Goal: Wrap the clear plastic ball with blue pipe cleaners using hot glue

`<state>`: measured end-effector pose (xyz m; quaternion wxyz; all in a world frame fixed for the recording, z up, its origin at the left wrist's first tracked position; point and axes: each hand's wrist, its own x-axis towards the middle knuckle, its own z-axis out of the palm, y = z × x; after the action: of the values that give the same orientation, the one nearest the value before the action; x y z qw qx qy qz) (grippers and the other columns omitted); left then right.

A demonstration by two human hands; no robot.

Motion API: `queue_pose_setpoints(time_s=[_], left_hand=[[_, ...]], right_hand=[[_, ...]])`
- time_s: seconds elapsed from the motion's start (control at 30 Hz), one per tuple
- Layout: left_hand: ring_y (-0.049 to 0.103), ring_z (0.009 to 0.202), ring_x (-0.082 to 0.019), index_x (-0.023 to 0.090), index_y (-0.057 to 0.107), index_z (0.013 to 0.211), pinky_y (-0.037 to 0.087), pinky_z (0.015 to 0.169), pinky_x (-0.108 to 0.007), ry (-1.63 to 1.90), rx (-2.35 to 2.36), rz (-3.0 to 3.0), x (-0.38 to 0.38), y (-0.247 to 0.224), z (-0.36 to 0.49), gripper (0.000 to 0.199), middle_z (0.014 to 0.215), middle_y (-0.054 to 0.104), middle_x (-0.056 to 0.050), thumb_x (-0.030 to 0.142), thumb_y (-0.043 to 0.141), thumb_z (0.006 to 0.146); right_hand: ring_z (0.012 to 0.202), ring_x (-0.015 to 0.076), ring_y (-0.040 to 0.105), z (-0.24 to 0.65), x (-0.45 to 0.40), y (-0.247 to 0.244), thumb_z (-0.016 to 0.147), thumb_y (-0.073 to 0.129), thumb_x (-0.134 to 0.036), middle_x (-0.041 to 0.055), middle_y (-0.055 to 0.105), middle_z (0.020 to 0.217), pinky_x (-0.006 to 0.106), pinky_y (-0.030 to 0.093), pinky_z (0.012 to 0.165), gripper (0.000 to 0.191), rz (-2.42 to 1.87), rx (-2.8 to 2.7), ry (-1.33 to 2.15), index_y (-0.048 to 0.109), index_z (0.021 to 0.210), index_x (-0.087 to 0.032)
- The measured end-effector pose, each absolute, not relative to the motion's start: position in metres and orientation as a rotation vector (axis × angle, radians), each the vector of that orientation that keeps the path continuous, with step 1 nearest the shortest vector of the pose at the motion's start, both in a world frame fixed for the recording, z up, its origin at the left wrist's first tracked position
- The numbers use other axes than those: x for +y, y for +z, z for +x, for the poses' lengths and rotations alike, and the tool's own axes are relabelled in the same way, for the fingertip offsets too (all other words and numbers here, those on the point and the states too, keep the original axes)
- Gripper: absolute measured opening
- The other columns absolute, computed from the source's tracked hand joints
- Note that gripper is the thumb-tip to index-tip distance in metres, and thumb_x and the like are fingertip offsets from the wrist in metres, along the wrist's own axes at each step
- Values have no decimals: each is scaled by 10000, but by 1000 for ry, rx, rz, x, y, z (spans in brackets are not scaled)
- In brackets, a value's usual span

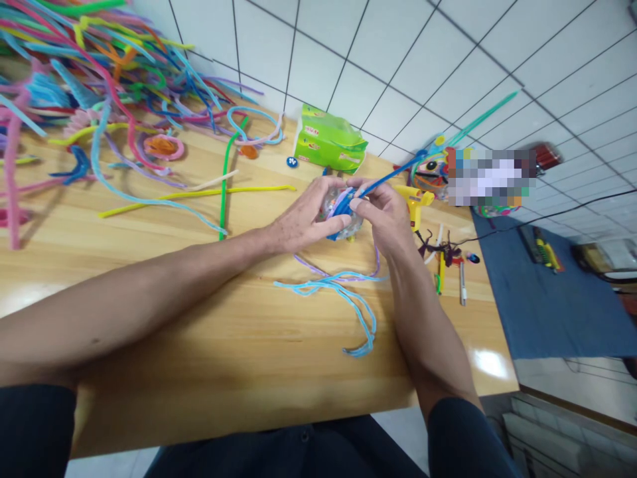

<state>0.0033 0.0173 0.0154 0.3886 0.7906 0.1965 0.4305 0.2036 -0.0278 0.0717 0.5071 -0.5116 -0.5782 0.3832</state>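
Between my two hands, above the table, is a clear, roundish object with blue and purple pipe cleaners wound round it; its exact kind cannot be made out. My left hand grips it from the left, thumb across the front. Thumb and fingers of my right hand pinch a blue pipe cleaner at the object's right side, its long free end slanting up to the right. Light blue pipe cleaners lie loose on the wood below, beside a purple pipe cleaner.
A large pile of coloured pipe cleaners covers the back left. Behind my hands stands a green tissue pack. Right of them are a yellow glue gun, a pen-like tool and a black cord. A tiled wall rises behind.
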Motion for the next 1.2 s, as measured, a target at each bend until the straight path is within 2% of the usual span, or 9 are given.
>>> queue_pose_setpoints(time_s=[0.2,0.33,0.47,0.73,0.87,1.03,1.2], left_hand=[[601,1463,-335,170,509,1549,478,1260,-512,1054,526,2044,18,21,4,643,1567,626,-176,486,660,1010],[610,1450,-343,186,546,1541,481,1257,-508,1081,573,2043,19,16,4,654,1544,640,-171,522,678,996],[599,1455,-348,206,558,1545,476,1259,-515,1105,570,2042,18,14,5,657,1550,639,-165,545,690,998],[600,1443,-355,206,555,1545,472,1254,-527,1108,534,2072,15,21,4,629,1551,639,-159,522,671,1014],[620,1425,-324,200,573,1508,487,1240,-486,1097,526,2006,16,22,4,584,1533,656,-152,535,637,1033],[700,1280,-279,148,570,1446,576,1107,-420,1023,583,1831,15,27,7,621,1435,696,-146,466,733,938],[709,1259,-267,166,574,1403,573,1112,-413,1020,602,1814,14,30,7,584,1397,711,-119,451,741,921]], right_hand=[[1029,227,754,205,-29,74,736,916,-382,7,823,1122,401,621,969,274,-1229,-1370,963,744,914,-265],[1127,252,749,209,-27,74,722,908,-348,24,825,1166,411,605,998,242,-1229,-1321,987,733,864,-259],[1188,271,733,209,-25,71,715,909,-383,22,823,1172,450,588,1073,271,-1255,-1305,985,712,862,-269],[1145,264,743,205,-25,69,685,938,-412,18,825,1152,430,611,1023,325,-1249,-1294,981,720,878,-269],[1078,249,756,204,-26,69,696,947,-434,18,820,1120,427,611,1025,341,-1248,-1314,970,717,883,-265],[1059,240,760,203,-27,68,695,938,-388,17,821,1140,420,625,998,317,-1232,-1327,977,729,898,-265],[1078,249,760,202,-28,69,707,928,-396,24,820,1152,426,628,1002,313,-1244,-1335,973,732,913,-265]])
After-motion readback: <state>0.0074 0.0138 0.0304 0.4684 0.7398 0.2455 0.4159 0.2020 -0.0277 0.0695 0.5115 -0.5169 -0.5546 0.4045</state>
